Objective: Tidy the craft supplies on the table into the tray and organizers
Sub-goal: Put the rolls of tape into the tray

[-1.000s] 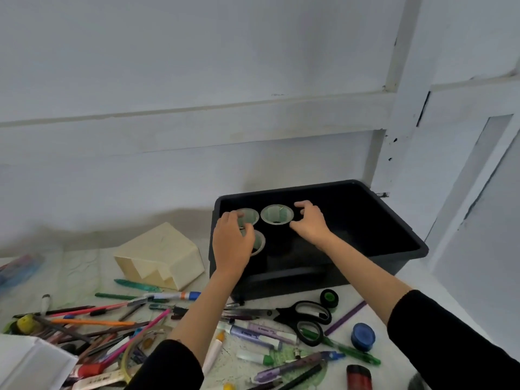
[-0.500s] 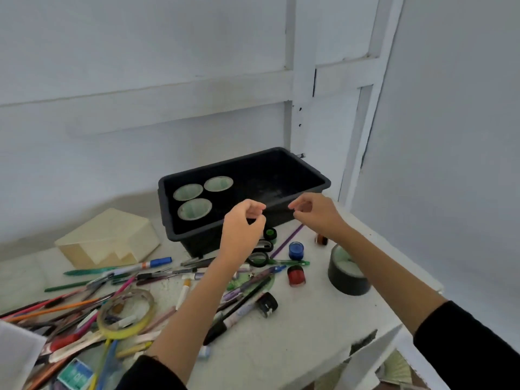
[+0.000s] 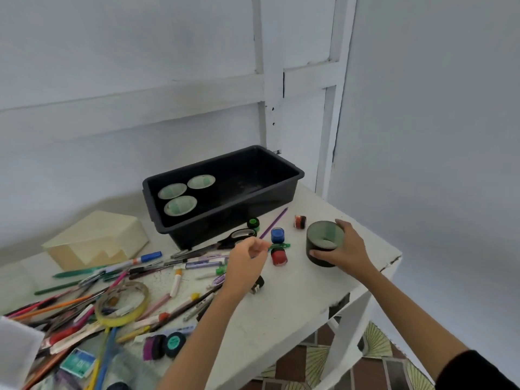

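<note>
Black cup (image 3: 325,243) sits near the tabletop (image 3: 295,299) edge, gripped by the right hand (image 3: 344,249). The left hand (image 3: 247,260) is loosely curled, holding nothing I can see. Lift the cup straight, then set it in the tray (image 3: 281,190) beside the other cups (image 3: 180,205).

The right hand (image 3: 347,250) has left the tray (image 3: 287,190) and now wraps its grip around the dark cup (image 3: 323,243) at the tabletop's 3 o'clock edge. The left hand (image 3: 247,258), curled, has dropped beside the red jar (image 3: 279,256).
</note>
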